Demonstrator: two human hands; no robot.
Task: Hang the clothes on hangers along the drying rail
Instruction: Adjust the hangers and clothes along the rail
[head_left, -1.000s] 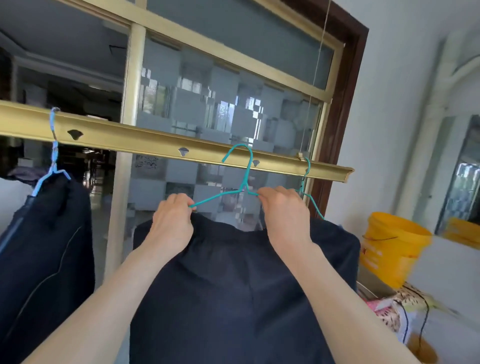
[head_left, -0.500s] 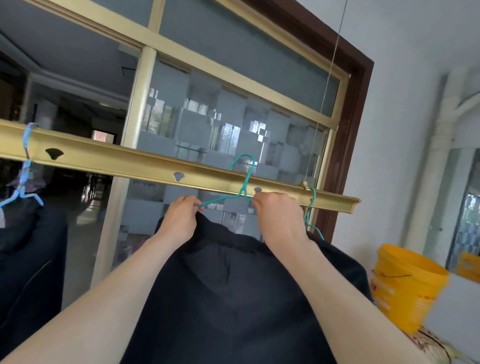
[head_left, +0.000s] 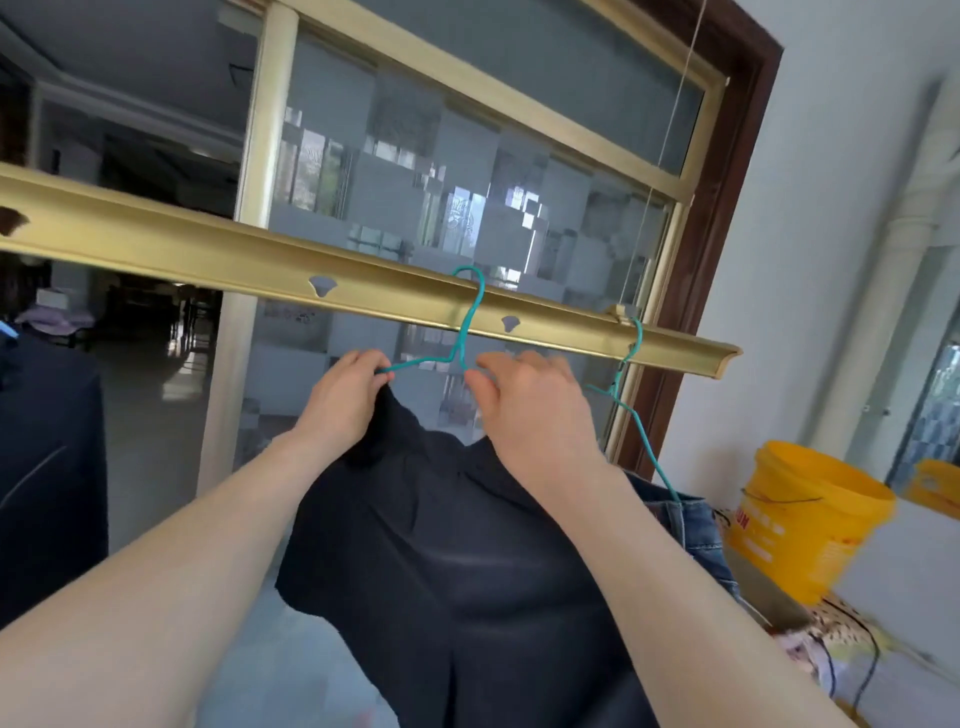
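1. We saw the dark garment (head_left: 441, 545), navy to near black and smooth, hanging from a teal hanger (head_left: 470, 312) toward the right end of the gold drying rail (head_left: 208, 249).
2. Its upper edge was bunched around the hanger's shoulders. Below the hands the cloth fell in broad, soft folds with a faint sheen.
3. The hanger was thin teal wire. Its hook curved over the rail's top edge, between two notched holes in the rail's near face.
4. The left hand (head_left: 343, 400) had its fingers curled close together, pinching the hanger's left arm along with the garment's edge.
5. The right hand (head_left: 530, 410) had its fingers curled over the hanger's right arm, with the thumb tucked beneath. We could not see the wire under that hand.
6. Just to the right, a second teal hanger (head_left: 631, 374) hung from the rail's end and carried blue denim (head_left: 696, 525).
7. Farther right stood a yellow bucket (head_left: 800, 519). At the left edge hung another dark garment (head_left: 47, 441).
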